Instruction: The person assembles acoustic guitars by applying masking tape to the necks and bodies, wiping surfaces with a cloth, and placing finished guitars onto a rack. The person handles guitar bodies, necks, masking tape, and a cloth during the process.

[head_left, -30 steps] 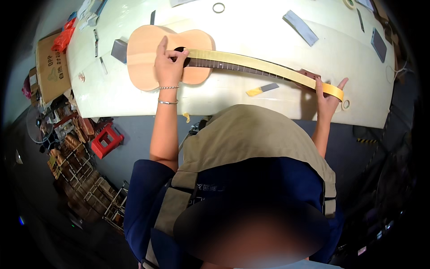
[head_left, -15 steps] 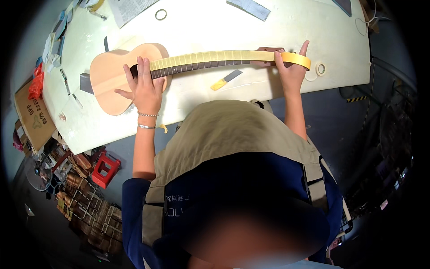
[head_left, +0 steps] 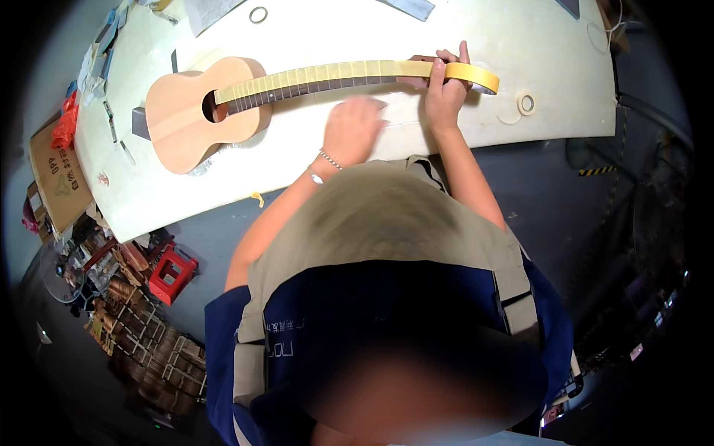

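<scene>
The guitar [head_left: 175,119] lies face up on the table [head_left: 335,37], body at left, headstock [head_left: 410,81] at right. A yellow strip [head_left: 312,74] covers the far side of the fretboard [head_left: 297,92] and runs right to its roll [head_left: 485,78]. The right hand [head_left: 446,95] is closed on the roll, thumb against the tape. The left hand [head_left: 351,130], blurred, is on the near side of the neck; its grip cannot be told. A pale roll [head_left: 526,104] lies farther right.
</scene>
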The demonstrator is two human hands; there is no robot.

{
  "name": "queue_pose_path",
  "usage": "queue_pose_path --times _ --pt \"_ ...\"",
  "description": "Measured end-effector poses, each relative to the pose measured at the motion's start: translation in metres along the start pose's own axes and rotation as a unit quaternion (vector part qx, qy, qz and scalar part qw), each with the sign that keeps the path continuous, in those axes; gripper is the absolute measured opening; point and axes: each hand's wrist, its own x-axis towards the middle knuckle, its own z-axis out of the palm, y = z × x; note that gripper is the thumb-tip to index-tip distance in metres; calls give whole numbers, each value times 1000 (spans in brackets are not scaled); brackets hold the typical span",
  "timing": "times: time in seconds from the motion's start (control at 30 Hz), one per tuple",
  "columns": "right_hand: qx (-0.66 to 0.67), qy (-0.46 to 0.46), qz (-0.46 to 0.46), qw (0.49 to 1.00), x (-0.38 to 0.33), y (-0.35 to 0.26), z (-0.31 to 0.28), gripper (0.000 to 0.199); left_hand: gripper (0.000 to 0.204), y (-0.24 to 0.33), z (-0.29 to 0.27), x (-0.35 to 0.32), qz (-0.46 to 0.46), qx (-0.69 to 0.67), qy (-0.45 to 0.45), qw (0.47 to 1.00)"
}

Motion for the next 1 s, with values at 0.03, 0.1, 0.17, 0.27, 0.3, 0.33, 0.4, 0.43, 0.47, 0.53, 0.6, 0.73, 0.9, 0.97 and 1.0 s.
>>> queue_pose_path --times 0.03,0.1,0.17,0.27,0.3,0.33,0.4,0.43,0.47,0.53,0.6,0.73,0.9,0.97,1.0 --pt "9 -4 5 1000 1 -4 -1 54 23 1 -2 -7 -99 85 12 991" --pt "28 -12 10 999 1 -2 -1 54 24 -7 -3 -18 -115 103 -76 985" --pt "11 -16 1 1000 1 -3 -2 54 26 0 -14 -11 -157 23 -95 983" --pt "18 -30 -1 999 1 -7 -7 52 30 14 -29 10 -232 -241 21 942" --pt "33 -34 2 999 2 -8 -8 51 33 19 -26 21 -242 -324 90 910" --pt "47 -38 3 998 3 -9 -9 50 36 20 -23 29 -248 -402 159 867" --pt "44 -44 15 998 2 -10 -11 50 43 17 -19 36 -235 -419 135 867" --pt "42 -47 19 998 2 -9 -11 49 46 15 -17 40 -228 -427 124 866" --pt "35 -47 15 998 2 -7 -10 49 50 13 -16 42 -226 -421 115 871" --pt "22 -47 6 999 2 -5 -9 48 58 11 -16 44 -221 -409 96 880" --pt "24 -44 9 999 2 -7 -11 45 56 12 -20 47 -242 -405 80 878" --pt "51 -40 36 997 3 -11 -9 38 52 16 -23 51 -265 -379 83 883" --pt "153 -244 -186 939 -26 -68 -27 28 55 11 -18 50 -243 -328 106 907" --pt "183 -145 -258 937 -18 -85 -37 30 51 14 -24 48 -203 -324 136 914" --pt "257 -123 -129 950 -20 -88 -34 31 50 8 -20 39 -135 -260 132 947"
